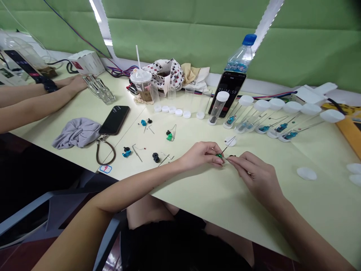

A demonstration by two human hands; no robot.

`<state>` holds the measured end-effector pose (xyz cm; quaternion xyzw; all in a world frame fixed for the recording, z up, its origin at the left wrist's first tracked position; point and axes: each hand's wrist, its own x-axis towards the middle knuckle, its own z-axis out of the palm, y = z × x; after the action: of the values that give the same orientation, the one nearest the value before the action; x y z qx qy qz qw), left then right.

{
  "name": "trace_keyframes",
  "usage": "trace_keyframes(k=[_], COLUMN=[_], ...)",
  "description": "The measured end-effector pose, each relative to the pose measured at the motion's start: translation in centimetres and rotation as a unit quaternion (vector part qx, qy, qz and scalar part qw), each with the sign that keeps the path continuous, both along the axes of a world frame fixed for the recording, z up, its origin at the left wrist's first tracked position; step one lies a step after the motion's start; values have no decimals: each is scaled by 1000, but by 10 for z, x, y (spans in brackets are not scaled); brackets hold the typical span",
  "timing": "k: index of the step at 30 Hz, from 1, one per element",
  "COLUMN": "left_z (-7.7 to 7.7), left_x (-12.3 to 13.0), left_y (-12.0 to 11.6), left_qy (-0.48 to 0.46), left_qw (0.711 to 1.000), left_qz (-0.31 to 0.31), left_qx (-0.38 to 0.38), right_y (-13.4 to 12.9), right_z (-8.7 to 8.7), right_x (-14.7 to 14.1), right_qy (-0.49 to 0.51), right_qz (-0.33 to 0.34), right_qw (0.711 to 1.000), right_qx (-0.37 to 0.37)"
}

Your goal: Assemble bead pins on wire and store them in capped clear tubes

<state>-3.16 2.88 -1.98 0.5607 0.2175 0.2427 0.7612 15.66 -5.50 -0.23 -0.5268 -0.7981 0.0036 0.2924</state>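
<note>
The left hand [200, 156] holds a small green plastic piece [219, 155] in a narrow pinch at its fingertips, and the right hand [255, 175] closes in just beside it, its hold unclear. Past the grip, a white cap [230, 141] lies on the pale desk [225, 195]; clear tubes [248, 118] with white lids [290, 107] lie beyond, before a green blind [180, 37].

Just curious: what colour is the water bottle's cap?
Blue: the plastic screw cap on the clear plastic water bottle shows best in the head view.
</note>
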Motion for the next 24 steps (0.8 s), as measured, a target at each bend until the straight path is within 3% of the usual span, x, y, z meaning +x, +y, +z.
trace_keyframes(k=[7,14,17,24], left_z=[7,10,12,14], left_x=[2,2,1,-3], left_y=[-2,-2,-1,3], left_qy=[-16,-29,-29,-13], left_qw=[998,996,994,995], left_qz=[-12,-8,-11,-25], left_qx=[-59,-89,-102,-100], right_y=[-5,-8,-8,-11], right_z=[0,4,2,-10], right_x=[5,2,3,12], right_qy=[-124,-241,-242,-166], right_qz=[-1,-4,2,-38], right_qw=[989,954,948,974], right_qx=[85,180,204,147])
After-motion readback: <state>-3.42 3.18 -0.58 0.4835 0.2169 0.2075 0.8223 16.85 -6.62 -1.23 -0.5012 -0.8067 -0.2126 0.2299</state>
